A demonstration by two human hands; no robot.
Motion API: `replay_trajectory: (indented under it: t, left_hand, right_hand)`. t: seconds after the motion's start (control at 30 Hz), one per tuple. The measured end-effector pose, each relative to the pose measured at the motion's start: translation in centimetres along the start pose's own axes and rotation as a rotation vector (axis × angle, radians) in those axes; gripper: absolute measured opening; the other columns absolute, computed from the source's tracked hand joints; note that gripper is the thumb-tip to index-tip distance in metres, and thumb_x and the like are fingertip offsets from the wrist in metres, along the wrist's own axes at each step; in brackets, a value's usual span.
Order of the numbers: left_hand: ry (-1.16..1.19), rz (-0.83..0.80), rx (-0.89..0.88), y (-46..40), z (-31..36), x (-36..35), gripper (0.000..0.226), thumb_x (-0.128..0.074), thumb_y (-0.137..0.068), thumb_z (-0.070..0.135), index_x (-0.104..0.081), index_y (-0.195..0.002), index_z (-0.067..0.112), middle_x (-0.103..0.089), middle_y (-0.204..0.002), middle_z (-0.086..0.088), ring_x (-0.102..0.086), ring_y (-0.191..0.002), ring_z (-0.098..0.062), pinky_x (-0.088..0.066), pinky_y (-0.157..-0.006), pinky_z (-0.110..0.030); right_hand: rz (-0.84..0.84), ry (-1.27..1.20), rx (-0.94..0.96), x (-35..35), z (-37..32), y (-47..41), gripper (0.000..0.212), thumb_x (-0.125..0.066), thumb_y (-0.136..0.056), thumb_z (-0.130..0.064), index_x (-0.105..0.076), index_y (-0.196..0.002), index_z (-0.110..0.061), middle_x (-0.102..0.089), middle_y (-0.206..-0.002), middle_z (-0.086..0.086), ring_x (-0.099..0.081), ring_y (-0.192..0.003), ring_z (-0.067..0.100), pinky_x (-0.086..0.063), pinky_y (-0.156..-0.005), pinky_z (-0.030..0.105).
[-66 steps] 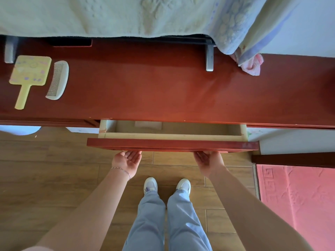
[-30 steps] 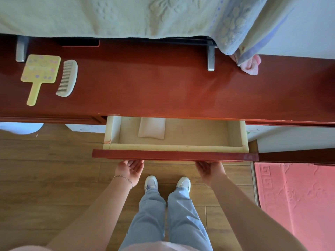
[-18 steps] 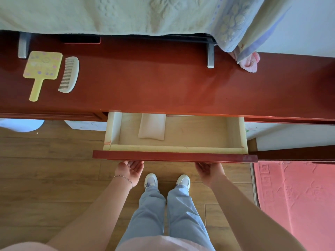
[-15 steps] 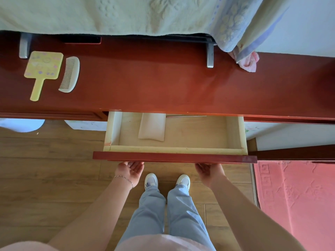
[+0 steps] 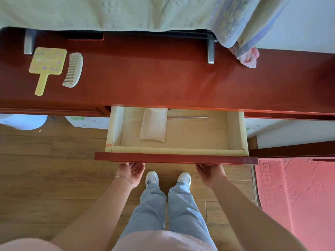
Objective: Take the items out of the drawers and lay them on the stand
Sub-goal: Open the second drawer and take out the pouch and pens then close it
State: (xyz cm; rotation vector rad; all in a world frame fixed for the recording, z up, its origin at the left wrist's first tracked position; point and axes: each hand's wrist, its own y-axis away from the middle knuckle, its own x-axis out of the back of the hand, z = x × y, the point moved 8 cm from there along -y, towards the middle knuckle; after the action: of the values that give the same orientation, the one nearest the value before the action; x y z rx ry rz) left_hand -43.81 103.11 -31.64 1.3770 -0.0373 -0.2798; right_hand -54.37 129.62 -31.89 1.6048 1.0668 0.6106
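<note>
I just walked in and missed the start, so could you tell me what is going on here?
A person stands at a red wooden stand with its drawer pulled partly open. The left hand and right hand are under the drawer front, fingertips hidden. Inside lie a pale pouch and a thin metal rod, neither taken out yet. A yellow hand mirror and a white comb lie side by side on the stand top, at its left end.

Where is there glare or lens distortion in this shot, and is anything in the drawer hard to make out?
Head view: soft glare on the glossy stand near the middle; wide-angle bending bows its front edge; the drawer is evenly lit, the pouch and thin rod sharp, though their far ends are shadowed under the top.
</note>
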Motion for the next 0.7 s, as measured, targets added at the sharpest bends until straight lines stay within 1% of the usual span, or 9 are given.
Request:
replay_trajectory:
  t: [0.13,0.3,0.37,0.43,0.47,0.5,0.57,0.63,0.7]
  left_hand:
    - [-0.020,0.004,0.000,0.3,-0.3,0.4,0.034,-0.029,-0.098,0.016,-0.048,-0.119,-0.001,-0.055,-0.121,-0.017,-0.051,-0.118,-0.030,-0.040,-0.099,-0.037]
    - [-0.021,0.028,0.010,0.4,-0.7,1.1,0.030,-0.028,-0.098,0.015,-0.053,-0.096,-0.002,-0.058,-0.107,-0.016,-0.050,-0.120,-0.030,-0.039,-0.101,-0.038]
    - [-0.020,0.029,0.011,0.5,-0.8,1.3,0.030,-0.029,-0.098,0.016,-0.053,-0.094,-0.001,-0.056,-0.114,-0.017,-0.049,-0.120,-0.030,-0.040,-0.099,-0.038]
    - [-0.021,0.026,0.016,0.7,-1.0,1.5,0.031,-0.027,-0.099,0.016,-0.053,-0.097,-0.001,-0.054,-0.119,-0.017,-0.048,-0.121,-0.030,-0.040,-0.098,-0.038]
    - [-0.021,0.024,0.018,0.7,-1.0,1.5,0.031,-0.027,-0.099,0.016,-0.053,-0.097,-0.001,-0.054,-0.120,-0.017,-0.048,-0.122,-0.030,-0.039,-0.099,-0.038]
    - [-0.021,0.023,0.020,0.9,-1.1,1.6,0.031,-0.027,-0.099,0.016,-0.053,-0.096,-0.002,-0.053,-0.119,-0.017,-0.048,-0.122,-0.030,-0.039,-0.100,-0.038]
    - [-0.018,0.020,0.023,1.1,-1.3,1.7,0.031,-0.027,-0.099,0.016,-0.053,-0.092,-0.001,-0.053,-0.117,-0.017,-0.047,-0.122,-0.030,-0.038,-0.102,-0.038]
    - [-0.019,0.023,0.028,1.1,-1.4,1.9,0.031,-0.027,-0.099,0.015,-0.052,-0.090,-0.001,-0.053,-0.118,-0.017,-0.047,-0.122,-0.030,-0.038,-0.103,-0.038]
    - [-0.024,0.027,0.032,1.1,-1.4,2.0,0.031,-0.028,-0.098,0.014,-0.053,-0.090,-0.001,-0.056,-0.114,-0.017,-0.047,-0.122,-0.030,-0.038,-0.102,-0.038]
  right_hand:
    - [0.000,0.027,0.000,0.4,0.3,0.3,0.021,-0.039,-0.090,0.004,-0.056,-0.079,-0.002,-0.058,-0.082,0.011,-0.057,-0.080,0.020,-0.043,-0.098,0.031]
    - [-0.004,-0.002,-0.012,1.0,0.7,0.4,0.019,-0.039,-0.090,0.003,-0.055,-0.080,-0.001,-0.058,-0.084,0.012,-0.057,-0.080,0.021,-0.043,-0.098,0.030]
    - [-0.023,0.064,-0.018,1.5,1.1,-0.4,0.018,-0.040,-0.091,0.003,-0.057,-0.095,0.003,-0.059,-0.089,0.011,-0.058,-0.082,0.019,-0.049,-0.087,0.025]
    - [-0.035,0.211,-0.003,1.9,1.3,-0.8,0.027,-0.042,-0.092,0.004,-0.055,-0.115,0.002,-0.060,-0.095,0.009,-0.059,-0.084,0.017,-0.052,-0.070,0.018]
    - [-0.044,0.288,0.004,2.0,1.3,-0.7,0.027,-0.043,-0.093,0.003,-0.054,-0.118,0.001,-0.060,-0.098,0.008,-0.058,-0.084,0.017,-0.051,-0.065,0.016]
    - [-0.061,0.360,0.016,1.9,1.3,-0.6,0.025,-0.043,-0.094,0.002,-0.055,-0.116,0.000,-0.060,-0.098,0.007,-0.058,-0.083,0.016,-0.050,-0.066,0.016]
    - [-0.082,0.422,0.039,1.8,1.2,-0.1,0.017,-0.043,-0.094,0.002,-0.058,-0.102,-0.002,-0.061,-0.092,0.004,-0.056,-0.082,0.016,-0.045,-0.077,0.019]
    - [-0.086,0.428,0.035,1.7,1.3,0.5,0.021,-0.042,-0.095,0.002,-0.060,-0.088,-0.005,-0.066,-0.081,0.000,-0.056,-0.081,0.016,-0.041,-0.088,0.025]
    - [-0.053,0.364,0.030,1.9,1.3,0.8,0.026,-0.040,-0.095,0.003,-0.058,-0.079,-0.007,-0.068,-0.066,-0.002,-0.055,-0.078,0.016,-0.040,-0.090,0.029]
